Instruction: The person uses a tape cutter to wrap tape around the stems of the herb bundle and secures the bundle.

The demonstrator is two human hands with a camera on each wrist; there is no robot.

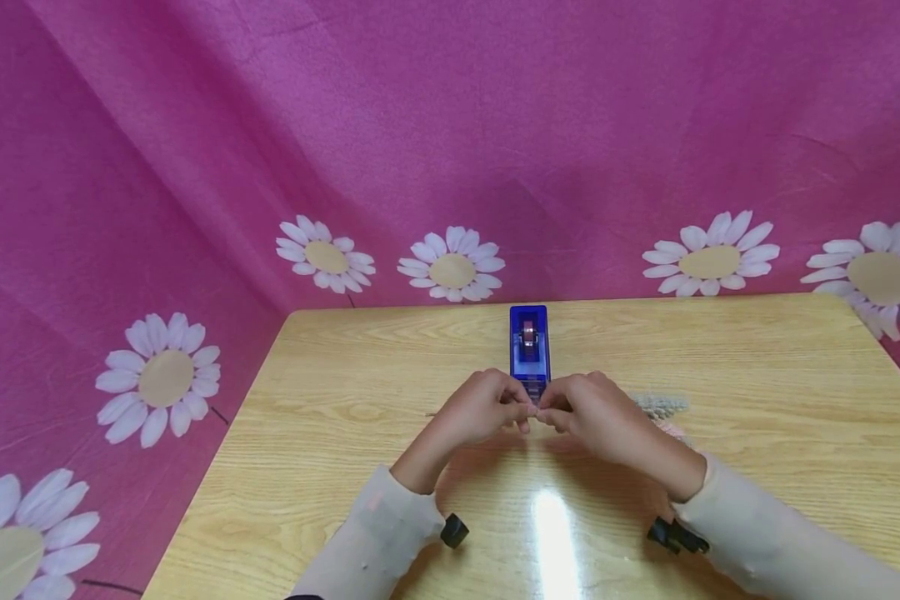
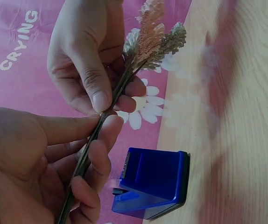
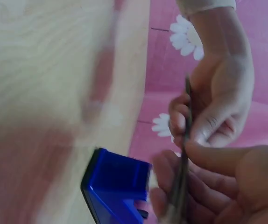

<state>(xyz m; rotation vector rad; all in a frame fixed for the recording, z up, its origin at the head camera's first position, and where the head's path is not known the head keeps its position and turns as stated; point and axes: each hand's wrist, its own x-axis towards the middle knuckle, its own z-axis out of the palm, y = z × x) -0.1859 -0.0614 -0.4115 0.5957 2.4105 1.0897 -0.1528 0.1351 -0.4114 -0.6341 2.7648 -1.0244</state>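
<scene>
Both hands hold a small bunch of artificial flowers (image 2: 150,39) with fluffy pink, pale and grey-green heads and thin dark stems (image 2: 81,163). My left hand (image 1: 487,406) curls its fingers round the lower stems. Close against it, my right hand (image 1: 592,414) pinches the stems nearer the heads, thumb on top. The two hands' fingertips meet in the head view, where the flower heads (image 1: 662,406) show partly behind the right forearm. Just beyond the fingers stands a blue tape dispenser (image 1: 529,343), which neither hand appears to grip.
The wooden table (image 1: 330,450) carries the dispenser and reaches back to a pink curtain (image 1: 570,125) printed with white daisies. A black wrist strap piece (image 1: 454,531) sits at the left cuff, another (image 1: 677,536) at the right.
</scene>
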